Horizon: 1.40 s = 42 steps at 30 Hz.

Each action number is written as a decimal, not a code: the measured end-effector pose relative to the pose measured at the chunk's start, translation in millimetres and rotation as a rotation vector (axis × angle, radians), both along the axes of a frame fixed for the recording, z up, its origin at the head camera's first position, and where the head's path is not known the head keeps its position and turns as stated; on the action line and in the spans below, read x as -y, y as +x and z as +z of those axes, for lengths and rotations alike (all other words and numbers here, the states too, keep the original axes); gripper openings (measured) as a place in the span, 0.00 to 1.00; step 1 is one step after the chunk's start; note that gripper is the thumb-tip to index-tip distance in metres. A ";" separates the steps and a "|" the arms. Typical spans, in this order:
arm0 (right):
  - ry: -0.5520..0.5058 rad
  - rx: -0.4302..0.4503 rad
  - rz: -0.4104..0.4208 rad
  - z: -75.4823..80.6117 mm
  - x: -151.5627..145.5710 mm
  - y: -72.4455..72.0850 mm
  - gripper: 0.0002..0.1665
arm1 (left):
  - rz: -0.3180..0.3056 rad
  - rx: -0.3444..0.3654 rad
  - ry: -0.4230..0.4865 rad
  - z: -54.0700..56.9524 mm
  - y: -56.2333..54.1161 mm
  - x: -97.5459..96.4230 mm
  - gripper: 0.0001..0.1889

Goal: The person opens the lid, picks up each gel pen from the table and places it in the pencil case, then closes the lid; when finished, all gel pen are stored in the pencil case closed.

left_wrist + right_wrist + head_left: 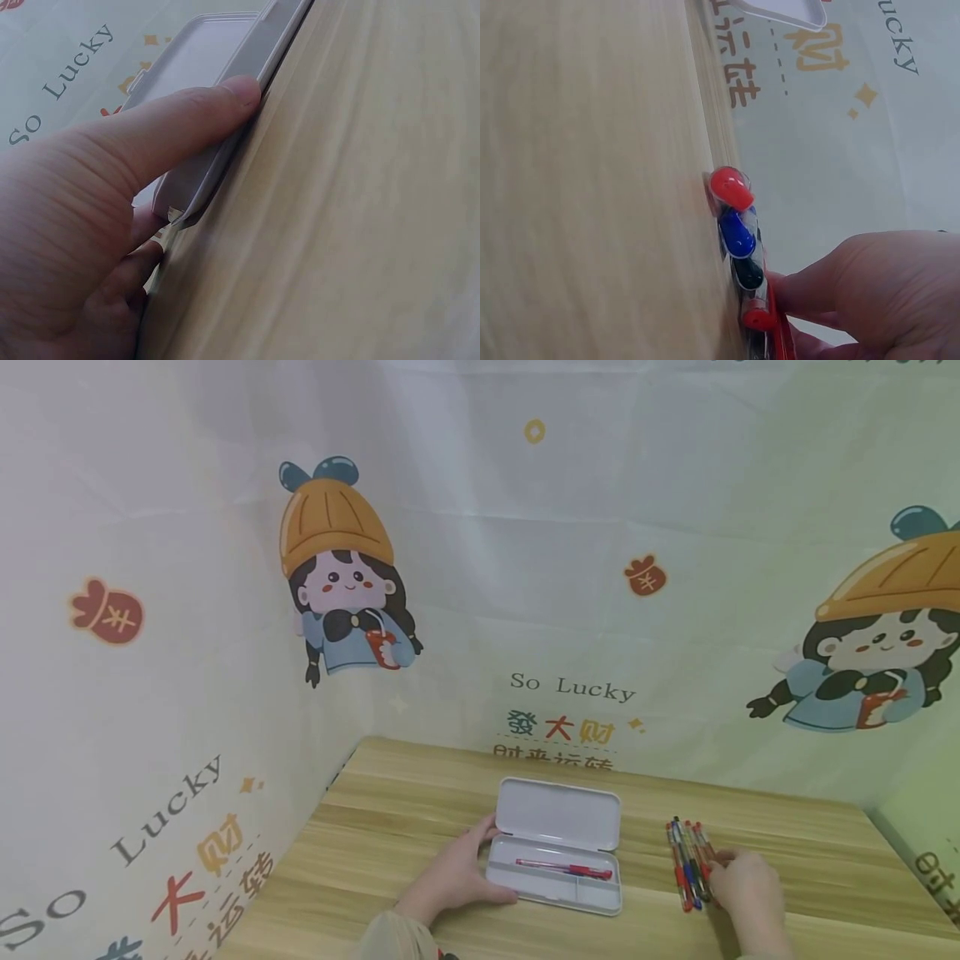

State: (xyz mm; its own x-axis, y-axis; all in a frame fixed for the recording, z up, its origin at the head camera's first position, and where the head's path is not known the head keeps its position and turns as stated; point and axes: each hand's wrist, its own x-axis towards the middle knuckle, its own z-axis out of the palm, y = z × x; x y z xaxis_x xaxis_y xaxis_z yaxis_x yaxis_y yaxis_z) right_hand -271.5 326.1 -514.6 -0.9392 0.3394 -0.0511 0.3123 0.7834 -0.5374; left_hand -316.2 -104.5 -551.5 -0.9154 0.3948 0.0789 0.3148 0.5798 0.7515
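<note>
My left hand (pixel 459 875) grips the left end of an open white pencil case (pixel 528 885), its thumb (pixel 240 91) on the near edge and its other fingers behind the end. The lid (pixel 558 814) stands raised at the back. Inside the case lies one red pen (pixel 570 867), above a small divided compartment. To the right, several gel pens (pixel 684 864) with red, blue and black caps lie side by side on the table. My right hand (pixel 750 887) is at their right edge, thumb and fingers pinching a red pen (pixel 784 334) on that side.
The wood-grain table (pixel 420 793) carries the case and the pens, with a gap between the two. A printed cloth (pixel 465 610) with cartoon figures and lettering hangs close behind the table's back edge and along its left side.
</note>
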 end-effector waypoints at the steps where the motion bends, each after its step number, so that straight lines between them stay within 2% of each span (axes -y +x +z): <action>1: -0.007 -0.008 -0.005 0.3 0.5 0.6 0.25 | -0.001 0.001 0.002 0.2 0.1 0.1 0.71; 10: -0.029 -0.083 -0.051 4.2 8.5 0.4 0.25 | 0.004 0.010 -0.002 0.7 0.5 0.5 0.71; 17: 0.076 -0.161 0.025 9.6 13.1 -3.8 0.22 | -0.002 0.007 -0.004 -0.4 -0.7 0.8 0.70; 25: 0.034 -0.193 0.047 13.0 25.5 -6.7 0.22 | -0.003 0.006 -0.007 -0.1 -0.4 0.8 0.71; 28: 0.051 -0.223 0.069 14.4 31.7 -6.3 0.21 | -0.002 0.008 -0.009 -0.1 -0.2 0.9 0.71; 36: 0.030 -0.281 0.110 23.7 54.4 -3.9 0.17 | -0.004 -0.001 -0.011 0.1 -0.2 0.4 0.71; 42: 0.127 -0.375 0.136 27.5 69.4 -3.3 0.14 | -0.007 -0.001 -0.004 0.6 0.3 0.0 0.70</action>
